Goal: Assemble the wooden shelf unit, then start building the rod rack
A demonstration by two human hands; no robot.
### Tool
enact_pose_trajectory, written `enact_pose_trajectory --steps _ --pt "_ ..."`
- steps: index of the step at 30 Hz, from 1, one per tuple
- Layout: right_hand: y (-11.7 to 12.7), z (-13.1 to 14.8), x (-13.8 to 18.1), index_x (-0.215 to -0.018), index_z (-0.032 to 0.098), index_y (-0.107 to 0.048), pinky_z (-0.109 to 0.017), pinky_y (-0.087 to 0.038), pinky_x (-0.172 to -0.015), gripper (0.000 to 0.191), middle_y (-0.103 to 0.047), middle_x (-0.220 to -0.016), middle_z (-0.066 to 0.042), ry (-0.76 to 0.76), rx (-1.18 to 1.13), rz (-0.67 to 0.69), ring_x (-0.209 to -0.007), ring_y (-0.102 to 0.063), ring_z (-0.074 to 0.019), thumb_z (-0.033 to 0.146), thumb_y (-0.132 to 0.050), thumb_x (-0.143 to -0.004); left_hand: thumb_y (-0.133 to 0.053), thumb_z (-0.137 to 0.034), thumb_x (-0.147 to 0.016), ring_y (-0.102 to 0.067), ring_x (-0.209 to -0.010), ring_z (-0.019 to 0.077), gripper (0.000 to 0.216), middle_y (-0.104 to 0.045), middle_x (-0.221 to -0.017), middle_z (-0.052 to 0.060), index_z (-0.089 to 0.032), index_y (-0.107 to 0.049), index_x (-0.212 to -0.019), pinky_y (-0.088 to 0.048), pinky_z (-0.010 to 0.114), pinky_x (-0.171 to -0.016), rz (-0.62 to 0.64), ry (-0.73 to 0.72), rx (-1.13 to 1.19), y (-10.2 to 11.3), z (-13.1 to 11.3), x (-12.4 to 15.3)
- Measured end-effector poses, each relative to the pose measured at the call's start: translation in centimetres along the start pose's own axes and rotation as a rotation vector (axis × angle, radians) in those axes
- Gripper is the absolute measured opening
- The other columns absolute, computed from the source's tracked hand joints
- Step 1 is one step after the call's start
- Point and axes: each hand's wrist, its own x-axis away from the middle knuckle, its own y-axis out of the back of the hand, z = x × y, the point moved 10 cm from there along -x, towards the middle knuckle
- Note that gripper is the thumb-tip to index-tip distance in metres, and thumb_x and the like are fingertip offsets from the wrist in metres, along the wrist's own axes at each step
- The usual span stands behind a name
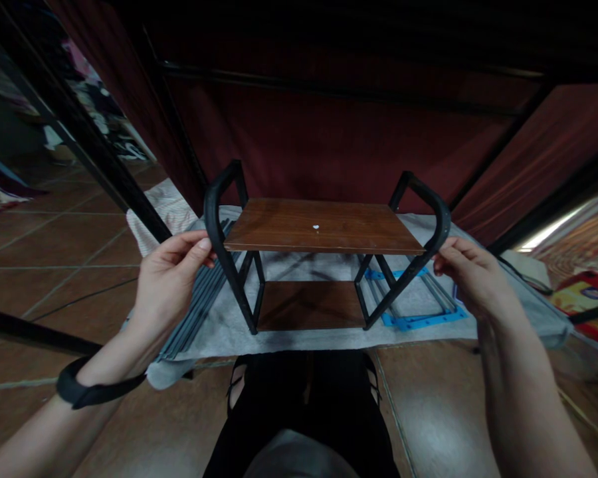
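Note:
A small two-tier shelf rack point(323, 224) with brown wood-grain boards and a black tube frame stands upright in front of me. A small white mark shows on its upper board. My left hand point(169, 275) is closed at the left side tube, thumb and fingers pinched around its edge. On the opposite side my right hand point(473, 275) is closed at the right side tube, its fingertips partly hidden behind it. The lower board point(309, 305) rests on a grey cloth-covered bench point(279, 340).
Left of the rack lies a bundle of grey rods point(192, 325). Blue connector strips point(423, 321) joined by grey rods lie to the right. Black bed-like metal posts point(87, 143) and a dark red curtain point(303, 139) surround the bench. A red-and-yellow package point(591, 302) sits at far right.

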Motion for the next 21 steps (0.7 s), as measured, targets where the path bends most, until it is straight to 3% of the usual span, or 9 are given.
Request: enact_pose_trajectory --steps 5,10,14,18,21 --pt "0.3 0.0 -0.2 -0.070 0.024 -0.065 -0.025 -0.041 -0.059 0.019 -0.055 -0.065 0.000 0.007 -0.009 -0.012 -0.063 -0.049 -0.0137 0.038 -0.073 -0.080 -0.075 -0.031 -0.082 -0.058 -0.068 0.0116 0.025 -0.070 -0.087 0.001 -0.022 -0.075 -0.105 -0.047 0.024 -0.066 -0.022 -0.072 -0.158 0.4 -0.9 0.4" --pt "0.6 -0.5 -0.1 -0.073 0.025 -0.069 -0.025 -0.044 -0.064 0.016 -0.058 -0.070 -0.001 -0.020 -0.040 -0.033 -0.067 -0.052 -0.0146 0.038 -0.075 -0.079 -0.063 -0.029 -0.092 -0.063 -0.093 0.0190 0.037 -0.069 -0.106 0.005 -0.028 -0.065 -0.129 -0.048 0.031 -0.087 0.043 -0.386 -0.628 -0.4 -3.1 2.3" --pt "0.4 -1.7 0.2 -0.073 0.025 -0.069 -0.025 -0.046 -0.064 0.018 -0.059 -0.073 -0.001 -0.053 -0.067 -0.045 -0.068 -0.053 -0.0146 0.041 -0.076 -0.079 -0.066 -0.026 -0.089 -0.066 -0.101 0.0245 0.066 -0.069 -0.115 0.009 -0.027 -0.042 -0.150 -0.048 0.036 -0.096 0.133 -0.503 -0.773 -0.9 -1.7 4.0" --pt "0.2 -4.4 0.6 -0.080 0.025 -0.072 -0.025 -0.049 -0.061 0.022 -0.063 -0.084 -0.003 -0.136 -0.102 -0.053 -0.075 -0.056 -0.0162 0.046 -0.078 -0.076 -0.067 -0.031 -0.087 -0.069 -0.102 0.0293 0.073 -0.068 -0.117 0.016 -0.017 -0.035 -0.152 -0.053 0.040 -0.091 0.179 -0.558 -0.884 -0.9 0.6 5.4" --pt "0.3 -6.3 0.9 -0.085 0.022 -0.072 -0.022 -0.051 -0.062 0.031 -0.065 -0.090 -0.003 -0.165 -0.115 -0.080 -0.080 -0.059 -0.0150 0.049 -0.079 -0.073 -0.058 -0.029 -0.094 -0.069 -0.101 0.0274 0.078 -0.068 -0.118 0.016 -0.013 -0.017 -0.157 -0.056 0.041 -0.088 0.177 -0.627 -1.003 -0.9 1.8 6.9"
